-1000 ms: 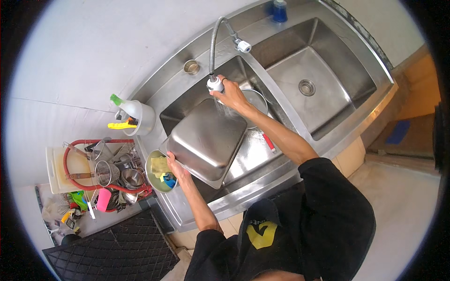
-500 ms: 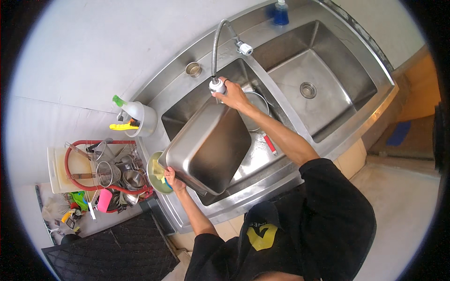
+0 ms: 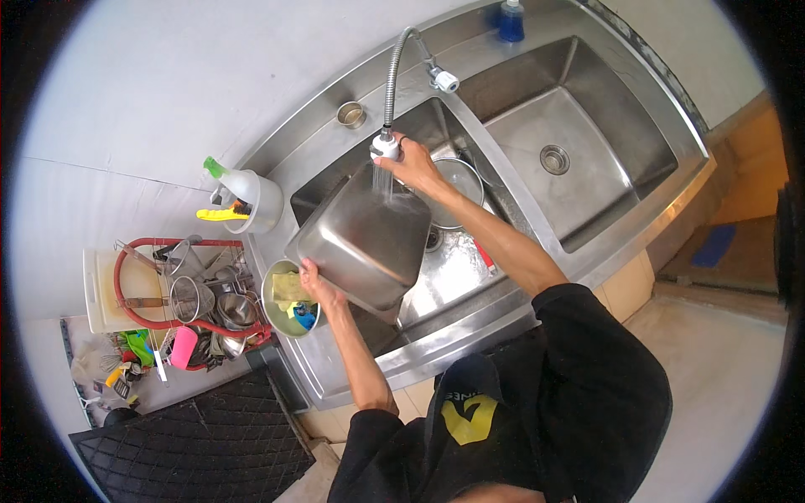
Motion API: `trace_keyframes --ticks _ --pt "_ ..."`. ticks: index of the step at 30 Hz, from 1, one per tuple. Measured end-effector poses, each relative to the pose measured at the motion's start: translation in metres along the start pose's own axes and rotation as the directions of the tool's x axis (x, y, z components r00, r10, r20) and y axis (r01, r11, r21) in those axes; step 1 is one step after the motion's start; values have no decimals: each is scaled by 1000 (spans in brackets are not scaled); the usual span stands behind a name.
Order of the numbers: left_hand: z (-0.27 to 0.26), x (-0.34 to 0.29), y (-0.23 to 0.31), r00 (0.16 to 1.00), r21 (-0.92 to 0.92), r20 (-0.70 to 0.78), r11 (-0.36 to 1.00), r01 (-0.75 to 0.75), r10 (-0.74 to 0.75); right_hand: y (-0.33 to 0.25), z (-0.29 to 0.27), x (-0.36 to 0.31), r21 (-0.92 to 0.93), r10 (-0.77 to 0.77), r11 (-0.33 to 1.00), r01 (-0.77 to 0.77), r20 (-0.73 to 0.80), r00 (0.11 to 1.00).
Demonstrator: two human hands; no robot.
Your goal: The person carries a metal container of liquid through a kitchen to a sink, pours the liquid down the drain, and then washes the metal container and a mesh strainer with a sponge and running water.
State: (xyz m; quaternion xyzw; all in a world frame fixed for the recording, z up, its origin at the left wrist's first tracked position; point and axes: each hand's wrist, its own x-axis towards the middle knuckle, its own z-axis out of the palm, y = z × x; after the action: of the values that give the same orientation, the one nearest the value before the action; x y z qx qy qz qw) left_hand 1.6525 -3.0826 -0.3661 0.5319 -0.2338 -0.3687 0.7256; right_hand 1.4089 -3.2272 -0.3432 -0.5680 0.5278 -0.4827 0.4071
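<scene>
- Over the left sink basin, a tilted steel pan catches water.
- Left hand, at the pan's 8 o'clock, closed on its rim.
- Right hand, at 12 o'clock, wrapped around the spray head.

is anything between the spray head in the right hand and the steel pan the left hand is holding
Nothing visible. The right hand holds the spray head just above the tilted steel pan, and water falls straight onto its upper part. The left hand grips the pan's lower left edge, clear of the stream.
</scene>
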Motion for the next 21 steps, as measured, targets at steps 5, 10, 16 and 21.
trace_keyframes --ticks 5,10,16,21 --pt "14 9 -29 995 150 -58 986 -76 85 -4 3 -3 90 39 995 -44 56 998" --pt "67 -12 -29 980 356 149 917 -180 135 23 -7 4 13 -24 1000 24 -4 1000" --pt "84 -38 -65 862 632 506 661 -404 44 29 2 9 113 -70 992 62 64 995" --pt "73 -79 -79 809 792 561 401 -461 -178 39 -4 -10 -383 222 917 -114 251 942"
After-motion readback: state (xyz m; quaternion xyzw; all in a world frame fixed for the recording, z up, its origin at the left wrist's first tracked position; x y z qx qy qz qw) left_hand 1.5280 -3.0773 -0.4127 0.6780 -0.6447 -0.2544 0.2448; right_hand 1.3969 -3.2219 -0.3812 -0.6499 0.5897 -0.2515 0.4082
